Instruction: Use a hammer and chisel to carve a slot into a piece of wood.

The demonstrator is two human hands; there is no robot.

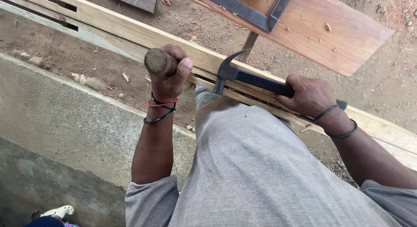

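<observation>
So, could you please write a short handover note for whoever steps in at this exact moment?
Left hand: fist closed round a round wooden handle, its end facing up; the lower part is hidden.
Right hand: grips the black handle of a claw hammer, head pointing toward the left hand, held over the work.
Long wooden frame lies across the dirt ground in front of the knees; a reddish board with a metal square lies beyond it.
Done: wood chips lie scattered, so some cutting seems done.
Left: cannot tell from here.
</observation>
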